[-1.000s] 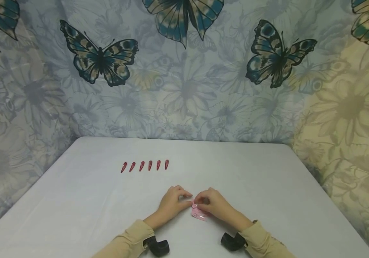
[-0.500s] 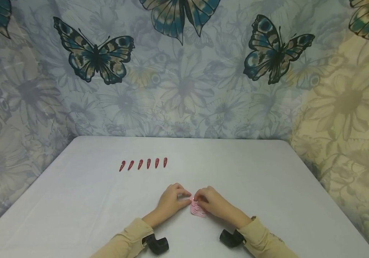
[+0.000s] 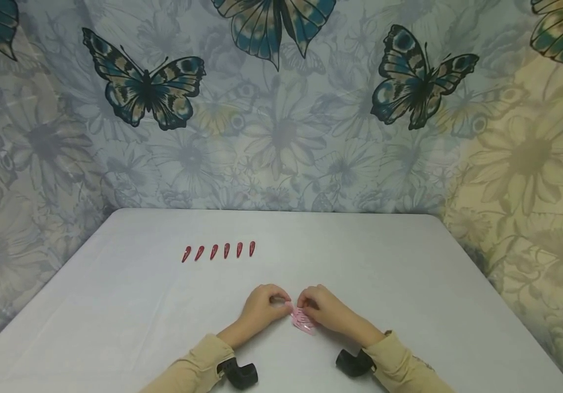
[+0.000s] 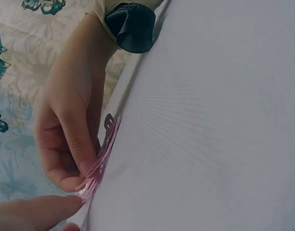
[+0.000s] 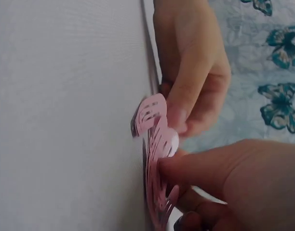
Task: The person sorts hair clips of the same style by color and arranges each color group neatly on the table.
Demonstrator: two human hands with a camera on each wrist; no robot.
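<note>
A small pink slotted card (image 3: 303, 323) is held low over the front middle of the white table. My left hand (image 3: 264, 303) pinches its upper left corner between thumb and forefinger. From the other side, my right hand (image 3: 327, 309) grips it, with the thumb (image 5: 186, 166) pressed on the pink surface in the right wrist view. There the card looks bent, with one slotted end (image 5: 151, 113) standing out. In the left wrist view a dark flat clip-like piece (image 4: 109, 122) shows at the card's far end. Fingers hide part of the card.
Several dark red snap hair clips (image 3: 226, 250) lie in a row farther back, left of the middle of the table (image 3: 369, 256). A butterfly-patterned cloth (image 3: 286, 136) hangs behind it. Each wrist carries a black camera mount (image 3: 243, 375).
My left forefinger has come down to the card's corner, beside the thumb. The card, lying squarer half a second ago, now slants and bends. The red clips have stayed in place.
</note>
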